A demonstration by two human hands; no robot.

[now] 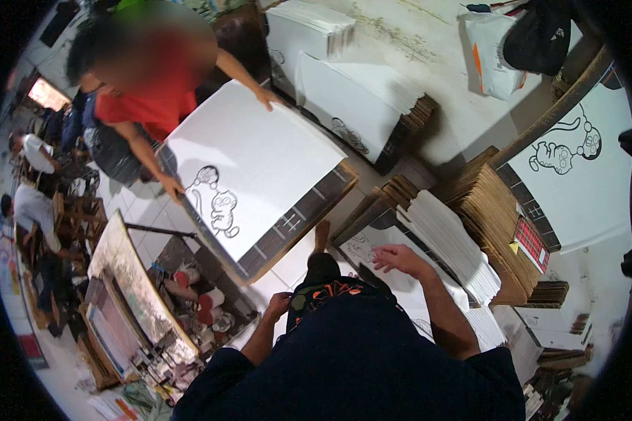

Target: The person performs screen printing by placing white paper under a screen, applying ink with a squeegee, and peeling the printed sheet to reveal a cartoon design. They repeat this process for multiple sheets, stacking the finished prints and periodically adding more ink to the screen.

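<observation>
My right hand (397, 261), empty with fingers apart, hovers over a white sheet with a line drawing (360, 247) beside my legs. My left hand (279, 304) is curled in at the side of my dark patterned shorts (323, 300); whatever its fingers may hold is hidden. Ahead and to the left, a person in a red top has both hands on a white printed sheet (260, 154). It lies on a dark board (288, 228) with wooden edges and bears a black cartoon animal.
Boards with folded white sheets (451, 245) and brown boards (495, 231) stand at my right. Another printed white sheet (590, 182) is at far right. Farther ahead are more sheet-covered boards (358, 91). A framed screen on a table (119, 309) and cluttered containers (207, 302) stand left.
</observation>
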